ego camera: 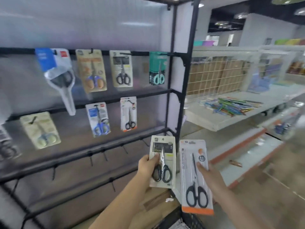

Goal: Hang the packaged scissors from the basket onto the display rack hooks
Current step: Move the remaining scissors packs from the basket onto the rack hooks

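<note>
- The left hand [146, 167] holds a cream pack of scissors [162, 161] by its left edge, with the thumb on the front and the fingers curled behind.
- The scissors in that pack have black handles at the bottom and shiny blades that point up.
- The right hand [209, 175] holds a long pack of scissors [194, 177] with an orange strip along the bottom. The thumb presses on the front and the fingers go behind it.
- The two packs are side by side, close but not touching, in front of the lower right corner of the black display rack [171, 91].
- Both packs are held upright, below the hanging packs and off the hooks.
- The empty hooks [105, 156] stick out from a lower bar, to the left of the left hand.
- Many packs already hang on the two upper bars. One is a blue and clear pack [57, 75] that is tilted, one has orange handles [92, 70], and one is a green pack [157, 68].
- More packs hang on the second bar, like a pack with blue handles [98, 119].
- A bit of the black basket [189, 219] shows at the bottom, just under the long pack.
- To the right is a white shelf [219, 119] with a pile of colored pens [231, 106] on it.
</note>
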{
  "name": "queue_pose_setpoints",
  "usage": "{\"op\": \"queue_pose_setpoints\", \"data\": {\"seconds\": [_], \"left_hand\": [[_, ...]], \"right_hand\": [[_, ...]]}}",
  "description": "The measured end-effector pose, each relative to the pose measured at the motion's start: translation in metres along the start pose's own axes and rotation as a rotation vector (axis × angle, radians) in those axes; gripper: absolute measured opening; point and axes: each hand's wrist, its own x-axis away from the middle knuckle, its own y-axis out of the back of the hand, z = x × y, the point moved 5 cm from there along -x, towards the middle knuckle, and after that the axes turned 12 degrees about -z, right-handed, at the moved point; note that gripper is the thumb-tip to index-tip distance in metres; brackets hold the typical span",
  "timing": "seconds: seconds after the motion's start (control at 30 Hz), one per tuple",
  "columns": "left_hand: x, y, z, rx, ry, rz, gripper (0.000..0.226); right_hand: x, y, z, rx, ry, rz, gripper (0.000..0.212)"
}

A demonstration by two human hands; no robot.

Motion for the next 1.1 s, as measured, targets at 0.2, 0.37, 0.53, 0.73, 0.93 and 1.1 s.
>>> {"op": "queue_pose_setpoints", "data": {"seconds": [0.2,0.37,0.53,0.73,0.93,1.1], "left_hand": [[0.016,0.059,0.007,0.079,-0.004,-0.161,0.018],[0.019,0.095,-0.023,0.149,-0.073,-0.256,0.016],[0.003,0.120,-0.046,0.183,-0.090,-0.301,0.011],[-0.038,0.134,-0.060,0.171,-0.096,-0.314,0.015],[-0.094,0.143,-0.076,0.150,-0.081,-0.297,0.013],[-0.134,0.148,-0.085,0.137,-0.054,-0.273,0.013]], "right_hand": [[0.012,-0.041,0.018,0.045,0.102,0.119,0.025],[0.010,-0.083,0.052,0.062,0.163,0.176,0.033],[0.004,-0.128,0.073,0.045,0.150,0.215,0.037],[-0.008,-0.172,0.081,0.037,0.128,0.229,0.024],[-0.033,-0.211,0.089,0.016,0.139,0.199,0.019],[-0.056,-0.236,0.097,-0.033,0.089,0.166,0.023]]}}
